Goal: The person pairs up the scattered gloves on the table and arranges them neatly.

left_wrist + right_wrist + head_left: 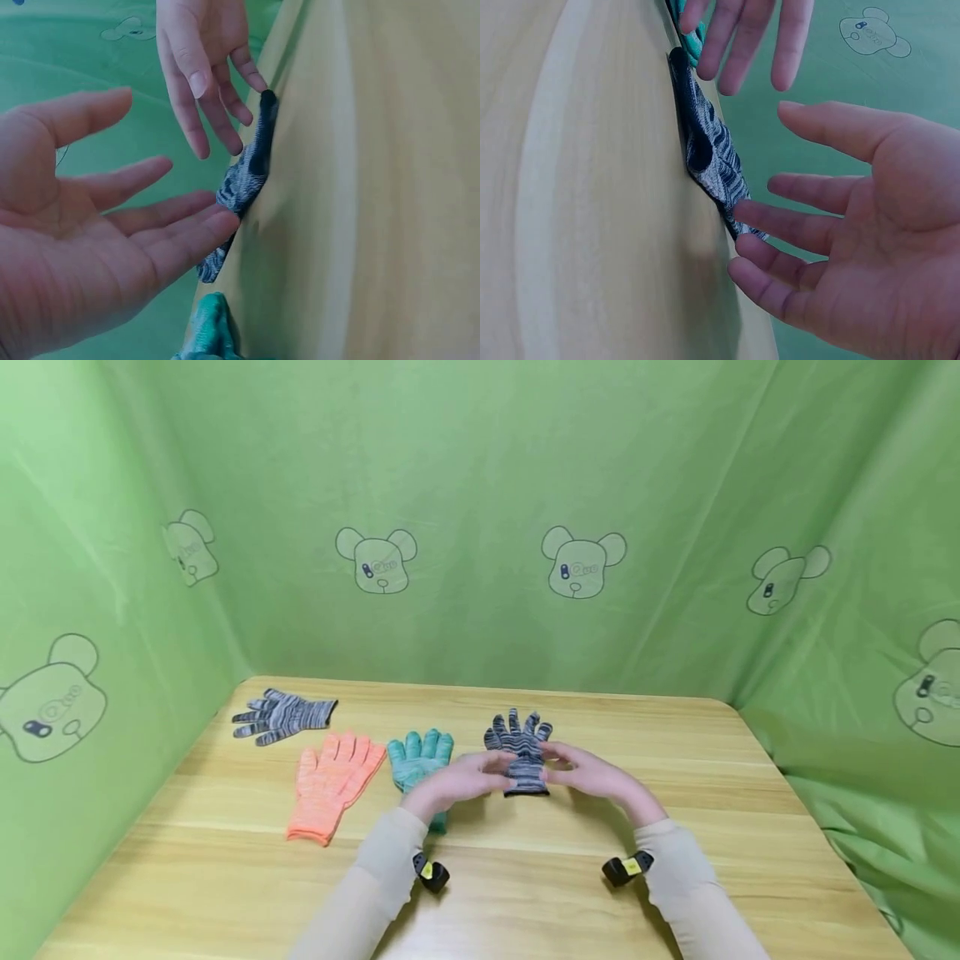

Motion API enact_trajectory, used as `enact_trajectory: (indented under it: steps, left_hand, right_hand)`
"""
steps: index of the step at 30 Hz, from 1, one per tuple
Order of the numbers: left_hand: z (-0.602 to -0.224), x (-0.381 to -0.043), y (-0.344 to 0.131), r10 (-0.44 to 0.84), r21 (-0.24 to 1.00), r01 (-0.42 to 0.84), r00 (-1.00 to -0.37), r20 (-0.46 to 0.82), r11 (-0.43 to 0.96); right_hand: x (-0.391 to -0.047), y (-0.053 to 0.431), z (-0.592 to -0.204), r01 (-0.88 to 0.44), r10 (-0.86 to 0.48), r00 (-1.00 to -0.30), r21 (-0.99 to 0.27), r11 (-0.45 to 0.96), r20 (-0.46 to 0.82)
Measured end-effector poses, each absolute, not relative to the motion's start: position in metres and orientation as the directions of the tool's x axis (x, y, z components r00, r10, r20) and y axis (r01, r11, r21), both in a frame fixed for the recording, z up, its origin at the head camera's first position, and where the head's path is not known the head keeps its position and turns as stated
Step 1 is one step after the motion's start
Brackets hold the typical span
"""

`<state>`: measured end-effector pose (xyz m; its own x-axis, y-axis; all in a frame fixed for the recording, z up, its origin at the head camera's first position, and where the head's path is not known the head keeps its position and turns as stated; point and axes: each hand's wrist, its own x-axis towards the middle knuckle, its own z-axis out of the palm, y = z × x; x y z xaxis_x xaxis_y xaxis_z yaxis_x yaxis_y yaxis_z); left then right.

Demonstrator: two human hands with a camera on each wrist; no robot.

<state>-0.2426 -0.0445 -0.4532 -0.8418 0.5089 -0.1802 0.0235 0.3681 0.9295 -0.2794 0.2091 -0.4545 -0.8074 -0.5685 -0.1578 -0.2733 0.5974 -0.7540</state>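
My sleeves (388, 860) are hanging over the table (525, 902); my left hand (467, 778) and right hand (592, 773), both spread loosely, are flanking a striped glove (525, 745).

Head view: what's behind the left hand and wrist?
Teal glove: its fingers and part of the cuff end show; its middle is covered. The left hand also overlaps an edge of the nearer striped glove; what it hides can't be seen.
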Motion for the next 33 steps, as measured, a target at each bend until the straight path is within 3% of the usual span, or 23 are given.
enact_trajectory:
  steps: [6,25,33]
  left_hand:
    - [-0.456,-0.236,-0.045,0.588,0.913,0.068,-0.784,-0.200,0.402]
    - [-0.453,-0.214,-0.051,0.647,0.909,0.036,-0.715,-0.267,0.415]
    - [-0.450,-0.207,-0.052,0.679,0.920,0.030,-0.685,-0.266,0.391]
  right_hand:
    - [-0.277,0.211,-0.456,-0.266,-0.593,-0.783,-0.763,0.589,-0.186]
    - [-0.263,0.225,-0.440,-0.262,-0.703,-0.656,-0.790,0.554,-0.275]
    - [-0.262,0.226,-0.440,-0.252,-0.702,-0.644,-0.782,0.571,-0.304]
